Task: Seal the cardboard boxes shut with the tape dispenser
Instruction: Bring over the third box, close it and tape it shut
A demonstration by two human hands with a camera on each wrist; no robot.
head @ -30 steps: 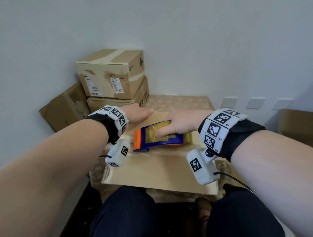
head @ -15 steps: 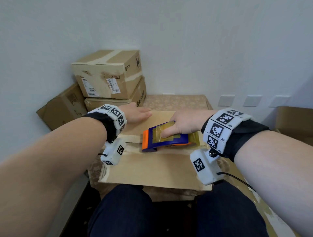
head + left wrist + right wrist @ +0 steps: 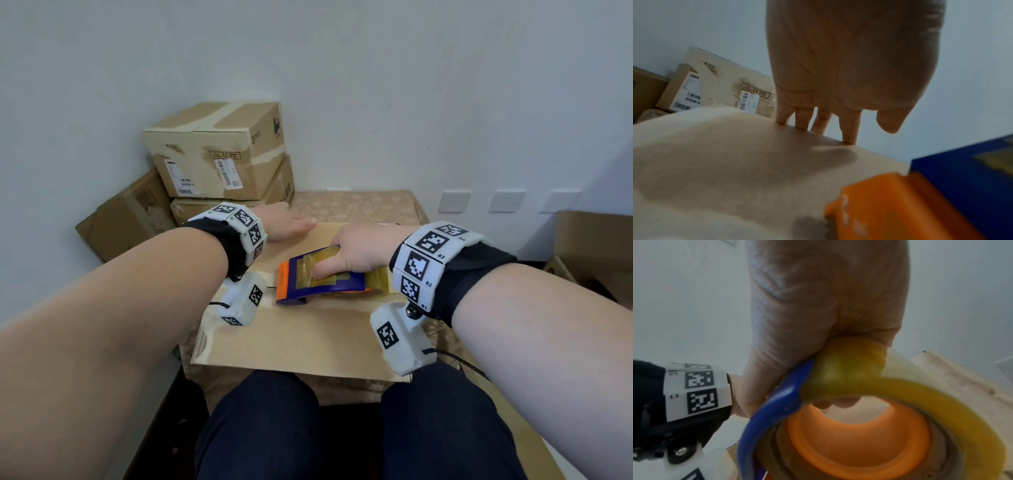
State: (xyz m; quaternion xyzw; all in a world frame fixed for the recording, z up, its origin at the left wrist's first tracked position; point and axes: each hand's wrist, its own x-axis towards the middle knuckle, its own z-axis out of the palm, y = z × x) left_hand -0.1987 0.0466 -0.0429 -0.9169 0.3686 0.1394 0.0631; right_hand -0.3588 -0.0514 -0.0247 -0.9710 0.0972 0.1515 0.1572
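A flat cardboard box (image 3: 301, 339) lies on a patterned stand in front of my knees. My right hand (image 3: 356, 255) grips the blue and orange tape dispenser (image 3: 318, 282) on the box's middle seam, thumb on top. The right wrist view shows the yellowish tape roll (image 3: 941, 404) on its orange hub (image 3: 859, 443) under my right hand (image 3: 828, 305). My left hand (image 3: 291, 224) presses flat on the far left of the box top. In the left wrist view its straight fingers (image 3: 803, 120) touch the box (image 3: 735, 162), with the dispenser's orange end (image 3: 890, 207) close by.
Taped cardboard boxes (image 3: 219, 154) are stacked against the wall at the back left, one more leaning (image 3: 126, 216) beside them. An open box (image 3: 596, 246) stands at the right. Wall sockets (image 3: 507, 200) line the right wall. My dark-trousered knees (image 3: 267, 428) are under the box's near edge.
The right hand has drawn the dispenser rightward along the seam, away from the left hand. The left hand has stayed flat on the box.
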